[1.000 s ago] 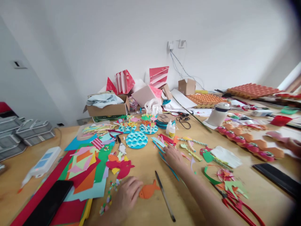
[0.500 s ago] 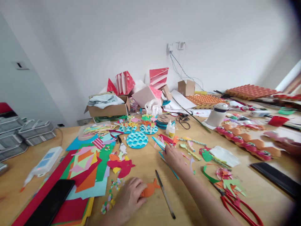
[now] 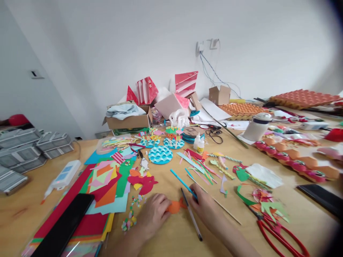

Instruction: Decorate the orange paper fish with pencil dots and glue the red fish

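An orange paper fish (image 3: 174, 207) lies flat on the table, its left end under the fingertips of my left hand (image 3: 157, 210), which are closed on it. My right hand (image 3: 203, 203) grips a thin blue stick (image 3: 180, 180) by its near end, the far end pointing up and left. Between my hands, a ballpoint pen (image 3: 191, 216) lies slanted across the fish's tail side. A thin wooden skewer (image 3: 225, 208) runs along the table beside my right hand. Small round paper dots (image 3: 131, 217) are scattered left of my left hand.
Coloured paper sheets (image 3: 107, 185) and a black phone (image 3: 64, 225) lie at left. Red-handled scissors (image 3: 278, 235) sit at right near paper scraps. Ahead are a blue wavy disc (image 3: 160, 155), paper strips (image 3: 198, 166) and glue bottles (image 3: 199, 144).
My right hand has come back from the paper strips toward the fish, now holding the blue stick. My left hand stays at the fish. The view has shifted slightly left.
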Motion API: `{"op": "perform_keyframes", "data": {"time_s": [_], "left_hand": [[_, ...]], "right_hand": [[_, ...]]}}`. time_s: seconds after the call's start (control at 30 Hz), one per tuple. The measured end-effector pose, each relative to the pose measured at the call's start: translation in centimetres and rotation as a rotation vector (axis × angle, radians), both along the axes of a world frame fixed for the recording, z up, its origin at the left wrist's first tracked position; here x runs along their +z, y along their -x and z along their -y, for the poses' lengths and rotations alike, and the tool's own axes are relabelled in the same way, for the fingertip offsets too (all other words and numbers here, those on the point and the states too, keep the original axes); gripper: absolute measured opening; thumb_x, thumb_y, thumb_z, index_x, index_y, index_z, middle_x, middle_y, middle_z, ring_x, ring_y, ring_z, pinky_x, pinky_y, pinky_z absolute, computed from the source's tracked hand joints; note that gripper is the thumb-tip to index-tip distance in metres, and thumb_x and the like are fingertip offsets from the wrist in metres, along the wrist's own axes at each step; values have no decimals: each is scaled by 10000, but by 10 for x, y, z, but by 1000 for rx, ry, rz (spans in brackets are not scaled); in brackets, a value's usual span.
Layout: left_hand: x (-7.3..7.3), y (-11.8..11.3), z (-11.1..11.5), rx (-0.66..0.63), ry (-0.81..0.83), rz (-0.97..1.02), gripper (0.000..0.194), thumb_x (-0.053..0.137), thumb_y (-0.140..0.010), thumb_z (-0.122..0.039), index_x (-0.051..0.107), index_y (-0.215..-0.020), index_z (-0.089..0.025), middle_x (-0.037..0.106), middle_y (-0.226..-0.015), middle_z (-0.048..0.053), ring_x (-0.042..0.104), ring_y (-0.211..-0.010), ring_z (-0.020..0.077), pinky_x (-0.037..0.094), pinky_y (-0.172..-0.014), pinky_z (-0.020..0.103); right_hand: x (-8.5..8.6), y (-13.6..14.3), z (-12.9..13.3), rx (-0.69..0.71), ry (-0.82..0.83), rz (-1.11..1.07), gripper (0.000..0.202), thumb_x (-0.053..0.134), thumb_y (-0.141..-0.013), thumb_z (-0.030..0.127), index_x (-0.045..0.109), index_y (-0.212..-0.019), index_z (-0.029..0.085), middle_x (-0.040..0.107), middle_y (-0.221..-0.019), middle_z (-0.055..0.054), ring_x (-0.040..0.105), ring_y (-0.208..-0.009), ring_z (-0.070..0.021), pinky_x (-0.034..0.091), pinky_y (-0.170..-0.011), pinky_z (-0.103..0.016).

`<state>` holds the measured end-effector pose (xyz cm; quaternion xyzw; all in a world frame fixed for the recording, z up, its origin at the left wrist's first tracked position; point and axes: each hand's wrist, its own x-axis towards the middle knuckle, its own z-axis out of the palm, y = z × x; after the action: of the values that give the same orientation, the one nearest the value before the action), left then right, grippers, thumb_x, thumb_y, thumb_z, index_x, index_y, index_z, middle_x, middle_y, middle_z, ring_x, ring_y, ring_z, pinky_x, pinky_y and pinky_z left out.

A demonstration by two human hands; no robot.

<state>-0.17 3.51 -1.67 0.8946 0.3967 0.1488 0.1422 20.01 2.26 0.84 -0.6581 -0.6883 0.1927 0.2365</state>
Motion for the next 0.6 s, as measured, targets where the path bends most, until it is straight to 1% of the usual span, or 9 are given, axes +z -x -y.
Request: {"op": "perform_keyframes", "data": {"time_s": [0.03,0.07,0.13,0.23,0.37,0.47,0.6], "left_hand": [[0,0,0,1,-4,0,235,590,-758,-71,563,-962,-185,548,-930,16,472,-888,169,389,-780,269],[-1,0,0,4,-11,0,232,587,-758,-69,562,-957,-186,546,-930,14,472,-883,168,389,-778,270],[-2,-1,0,7,-30,-5,230,586,-754,-65,563,-946,-189,541,-933,12,471,-882,168,389,-781,273],[-5,-2,-1,4,-67,-17,198,578,-760,-70,567,-913,-195,532,-925,6,468,-879,163,388,-782,269],[-8,-6,-3,4,-143,-73,136,572,-779,-95,559,-865,-200,527,-875,-2,469,-830,158,392,-746,260],[-7,-11,-5,-7,-189,-153,107,563,-794,-107,542,-850,-196,522,-868,-2,470,-806,159,395,-714,255],[-5,-20,-9,-14,-240,-251,94,498,-837,-99,529,-855,-186,512,-854,12,469,-791,169,396,-688,261]], "right_hand": [[-7,1,9,-17,35,31,136,401,-772,233,475,-877,189,592,-591,7,575,-570,-160,380,-520,-237],[-13,2,17,-20,83,50,155,429,-765,233,475,-905,185,619,-628,-9,600,-610,-169,391,-537,-237],[-21,5,31,-24,143,85,173,453,-762,200,476,-932,183,667,-754,-50,635,-715,-187,407,-585,-241],[-20,9,39,-63,208,169,186,395,-796,120,484,-952,171,680,-854,-92,647,-791,-204,400,-602,-250],[-10,2,27,-129,298,298,207,357,-814,84,503,-939,161,676,-860,-112,648,-785,-218,364,-563,-254],[-5,-11,12,-113,271,346,197,348,-832,116,514,-928,163,665,-893,-118,639,-800,-225,354,-563,-260],[-5,-29,-5,-79,241,370,194,347,-840,148,519,-931,154,650,-941,-132,622,-854,-241,362,-600,-276]]}}
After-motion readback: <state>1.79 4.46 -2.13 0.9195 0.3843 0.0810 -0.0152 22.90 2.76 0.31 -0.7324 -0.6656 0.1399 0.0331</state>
